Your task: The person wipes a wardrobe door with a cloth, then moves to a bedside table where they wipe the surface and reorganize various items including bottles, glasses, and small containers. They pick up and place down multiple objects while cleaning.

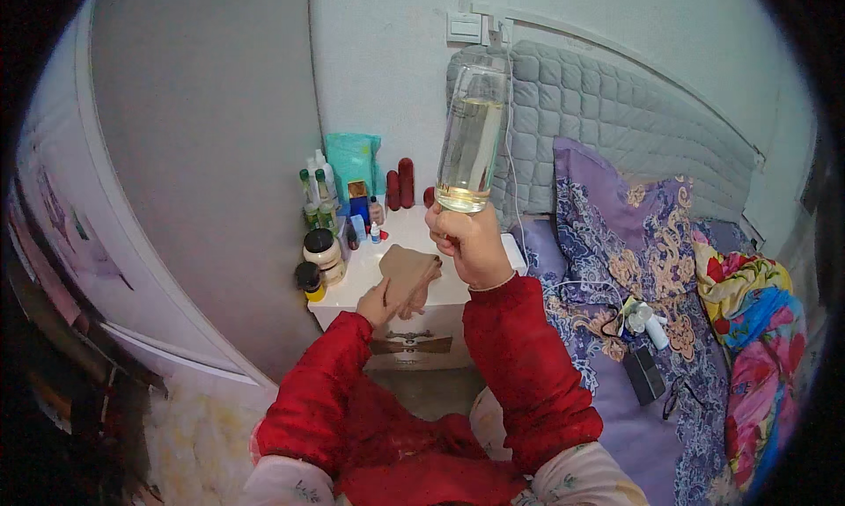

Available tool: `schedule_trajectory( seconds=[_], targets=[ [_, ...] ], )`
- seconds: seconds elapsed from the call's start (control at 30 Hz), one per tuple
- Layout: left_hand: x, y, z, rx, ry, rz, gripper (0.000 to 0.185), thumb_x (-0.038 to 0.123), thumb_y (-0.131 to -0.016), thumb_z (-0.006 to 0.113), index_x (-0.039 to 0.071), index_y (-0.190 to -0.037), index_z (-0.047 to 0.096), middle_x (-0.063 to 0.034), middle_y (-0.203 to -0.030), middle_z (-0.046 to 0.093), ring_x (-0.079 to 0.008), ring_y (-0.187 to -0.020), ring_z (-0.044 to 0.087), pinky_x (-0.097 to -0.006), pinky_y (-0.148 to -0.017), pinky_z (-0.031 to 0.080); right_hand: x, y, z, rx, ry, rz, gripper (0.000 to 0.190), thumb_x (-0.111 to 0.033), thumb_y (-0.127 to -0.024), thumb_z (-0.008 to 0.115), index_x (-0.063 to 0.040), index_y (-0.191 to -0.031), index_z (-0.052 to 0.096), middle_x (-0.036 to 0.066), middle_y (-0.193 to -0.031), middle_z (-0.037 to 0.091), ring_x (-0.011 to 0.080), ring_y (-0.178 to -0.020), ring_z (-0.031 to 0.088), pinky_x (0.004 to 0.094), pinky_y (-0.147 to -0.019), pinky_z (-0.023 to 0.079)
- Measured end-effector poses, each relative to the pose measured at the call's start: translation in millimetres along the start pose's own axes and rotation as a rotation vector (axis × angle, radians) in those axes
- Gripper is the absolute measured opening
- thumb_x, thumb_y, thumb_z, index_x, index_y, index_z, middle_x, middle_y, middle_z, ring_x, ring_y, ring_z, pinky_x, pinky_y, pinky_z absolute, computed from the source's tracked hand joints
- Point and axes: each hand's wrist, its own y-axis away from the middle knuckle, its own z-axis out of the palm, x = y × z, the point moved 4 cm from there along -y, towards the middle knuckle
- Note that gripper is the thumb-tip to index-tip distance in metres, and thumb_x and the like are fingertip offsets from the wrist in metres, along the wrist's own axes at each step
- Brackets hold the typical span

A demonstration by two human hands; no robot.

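Observation:
My right hand point(467, 239) is closed around the lower end of a clear bottle point(470, 136) of pale yellow liquid, raised above the white nightstand point(360, 275). The bottle's far end leans against the view of the grey padded headboard, and I cannot tell its cap. Lower and to the left, my left hand point(377, 303) grips a folded brown cloth point(408, 268) over the nightstand's front edge. Part of the cloth hangs down above the drawer handle point(412, 341). My fingers on the cloth are partly hidden.
Cream jars point(322, 248), small bottles point(327, 215), a blue box point(358, 206), a teal packet point(353, 163) and dark red cylinders point(405, 182) crowd the nightstand's back and left. A white cable point(511, 143) hangs beside the headboard point(561, 90). On the bed at right lie a purple patterned pillow point(594, 196) and a black box point(643, 375).

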Motion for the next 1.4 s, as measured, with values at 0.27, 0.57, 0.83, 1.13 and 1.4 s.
schedule_trajectory(
  seconds=[0.27,0.57,0.83,1.13,1.4],
  targets=[
    [24,1,7,0.074,0.107,-0.010,0.074,0.025,-0.077,0.071,0.007,-0.140,0.038,-0.0230,-0.108,0.063,-0.0375,-0.097,0.062,-0.0432,-0.085,0.049,14,-2,-21,0.062,0.090,0.015,0.011,-0.005,-0.073,0.060,-0.001,-0.081,0.054,0.000,-0.063,0.049,0.0045,-0.048,0.036,0.0213,-0.042,0.025],
    [32,3,7,0.011,-0.338,0.021,0.073,0.018,-0.084,0.060,0.022,-0.148,0.025,-0.0157,-0.100,0.060,-0.0340,-0.096,0.058,-0.0494,-0.086,0.038,-6,-18,-10,0.088,0.285,-0.163,0.008,-0.007,-0.072,0.061,-0.004,-0.071,0.054,-0.001,-0.058,0.047,0.0058,-0.047,0.039,0.0223,-0.043,0.027],
    [27,1,19,-0.074,-0.252,-0.031,0.061,0.023,-0.089,0.056,0.023,-0.145,0.033,-0.0182,-0.120,0.058,-0.0378,-0.120,0.047,-0.0606,-0.097,0.029,6,-13,-20,0.151,0.400,-0.454,0.048,-0.001,-0.065,0.071,0.005,-0.111,0.061,0.012,-0.094,0.069,0.0155,-0.084,0.066,0.0293,-0.074,0.052],
    [33,4,8,-0.113,-0.233,-0.084,0.062,0.018,-0.088,0.056,0.024,-0.145,0.033,-0.0205,-0.121,0.057,-0.0406,-0.122,0.046,-0.0618,-0.101,0.026,-1,-38,-10,0.011,0.194,-0.104,0.008,-0.008,-0.071,0.062,-0.003,-0.073,0.056,-0.002,-0.060,0.050,0.0056,-0.050,0.042,0.0238,-0.044,0.030],
    [24,3,13,-0.121,-0.236,-0.107,0.064,0.025,-0.090,0.055,0.025,-0.147,0.028,-0.0220,-0.135,0.048,-0.0394,-0.132,0.038,-0.0627,-0.104,0.022,-11,-28,2,0.007,0.070,-0.052,0.010,-0.006,-0.071,0.057,-0.002,-0.077,0.051,0.000,-0.062,0.046,0.0054,-0.048,0.036,0.0208,-0.042,0.024]
  ],
)
